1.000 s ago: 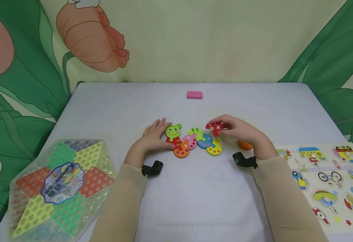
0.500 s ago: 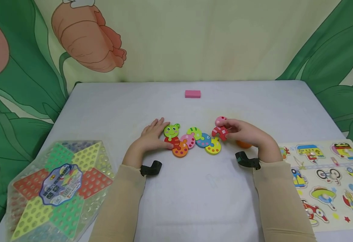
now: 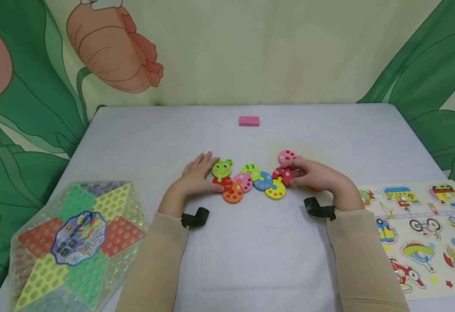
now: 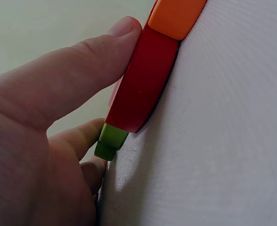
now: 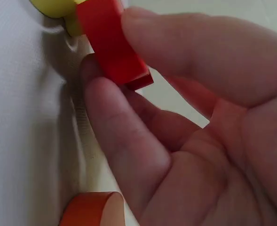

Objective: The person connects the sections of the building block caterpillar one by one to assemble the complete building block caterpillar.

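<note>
A caterpillar number puzzle lies mid-table, with its green smiling head (image 3: 221,168) at the left end. My left hand (image 3: 192,180) rests beside it, fingers spread, thumb on the red piece (image 4: 145,75) below the head. From there the chain runs right through an orange piece (image 3: 233,194), a pink, a green and a blue one to a yellow piece (image 3: 275,191). My right hand (image 3: 317,174) pinches the red puzzle piece marked 8 (image 5: 107,42) between thumb and fingers, right at the yellow piece's upper edge. A pink piece (image 3: 286,156) lies just behind it.
Another orange piece (image 5: 89,210) sits under the right hand, mostly hidden in the head view. A pink block (image 3: 249,121) lies farther back. A star-patterned board in clear plastic (image 3: 127,212) is at left, a picture puzzle board (image 3: 402,216) at right.
The right hand has brought the red piece rightward and down, turning it against the yellow piece. The pink piece behind has come into view. My left hand stays in place.
</note>
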Tool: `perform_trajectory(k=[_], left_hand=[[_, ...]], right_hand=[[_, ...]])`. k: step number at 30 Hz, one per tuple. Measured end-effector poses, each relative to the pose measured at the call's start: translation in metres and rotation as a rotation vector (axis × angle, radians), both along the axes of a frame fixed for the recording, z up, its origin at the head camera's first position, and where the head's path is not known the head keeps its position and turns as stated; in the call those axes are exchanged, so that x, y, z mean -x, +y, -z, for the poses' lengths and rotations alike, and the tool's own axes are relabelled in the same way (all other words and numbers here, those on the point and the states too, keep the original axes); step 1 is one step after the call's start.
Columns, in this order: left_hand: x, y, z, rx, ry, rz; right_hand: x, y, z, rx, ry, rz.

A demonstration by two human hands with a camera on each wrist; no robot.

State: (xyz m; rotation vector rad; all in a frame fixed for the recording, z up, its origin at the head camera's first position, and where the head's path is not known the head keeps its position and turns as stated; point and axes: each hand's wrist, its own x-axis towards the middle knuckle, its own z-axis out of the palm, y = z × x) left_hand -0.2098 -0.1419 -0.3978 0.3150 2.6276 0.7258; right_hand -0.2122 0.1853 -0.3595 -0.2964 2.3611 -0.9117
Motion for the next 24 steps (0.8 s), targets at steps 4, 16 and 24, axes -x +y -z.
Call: perform_trajectory(k=[4,16,24], left_hand=[[0.0,0.0002,-0.0004,0.002,0.003,0.001],[-0.0002,0.0002,-0.0008,-0.002,-0.003,0.003],[-0.0005,0.0001,-0.0016,-0.002,-0.003,0.002]], right_hand=[[-0.0012,-0.0001,-0.0004,-0.025,-0.005,-0.015],[-0.002,-0.002,0.0004,-0.016,0.002,-0.03],[-0.0016,-0.0044,0.0007,-0.074,0.062,-0.062]])
